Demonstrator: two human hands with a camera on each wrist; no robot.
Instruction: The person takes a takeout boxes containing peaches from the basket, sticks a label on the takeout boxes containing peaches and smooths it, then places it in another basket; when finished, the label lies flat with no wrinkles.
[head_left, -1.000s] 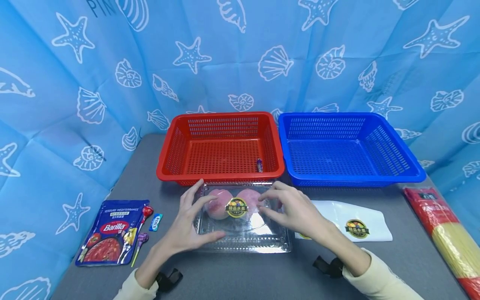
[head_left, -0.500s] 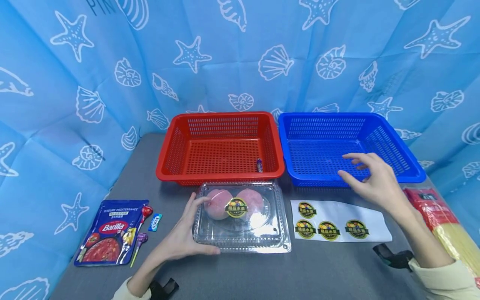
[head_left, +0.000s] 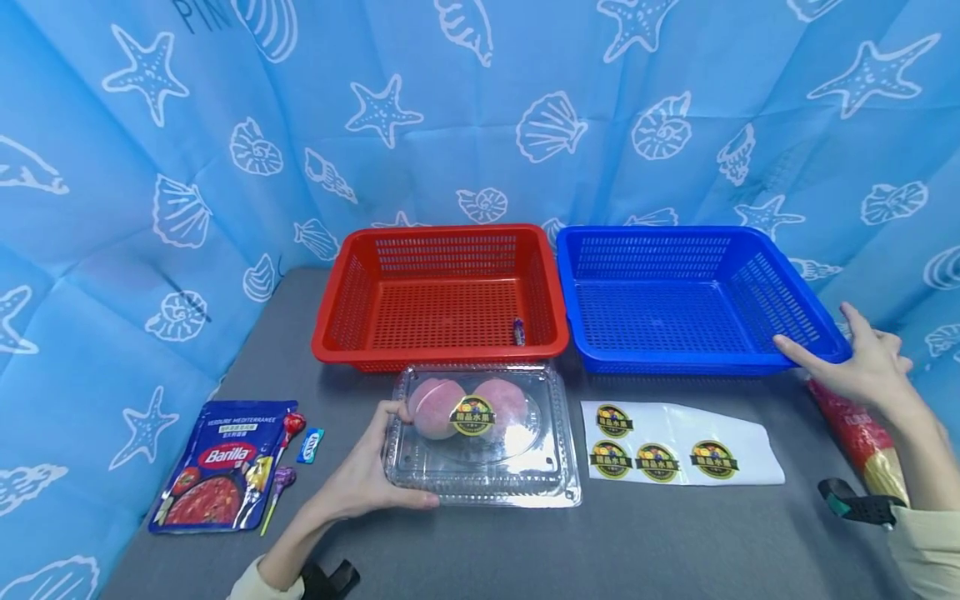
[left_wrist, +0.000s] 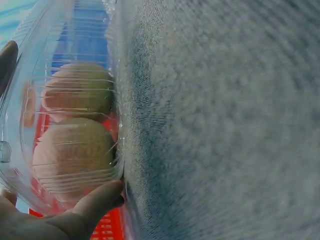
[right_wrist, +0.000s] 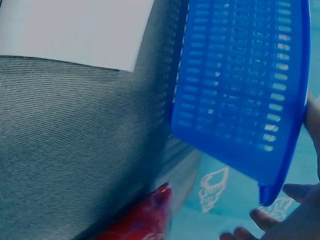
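On the grey table (head_left: 465,550), the clear clamshell (head_left: 483,450) with 2 peaches sits before the red basket (head_left: 442,292), left hand (head_left: 363,479) gripping its left edge; the right hand (head_left: 862,367), fingers relaxed, touches the blue basket (head_left: 690,292) corner, well apart.

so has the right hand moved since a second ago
Yes. The right hand went from the clear fruit box rightward, past the sticker sheet, to the blue basket, at its front right corner.

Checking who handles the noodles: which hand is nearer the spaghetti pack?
Right. The right hand hovers just above the spaghetti pack, by the blue basket; the left hand grips the clear fruit box, far across the table.
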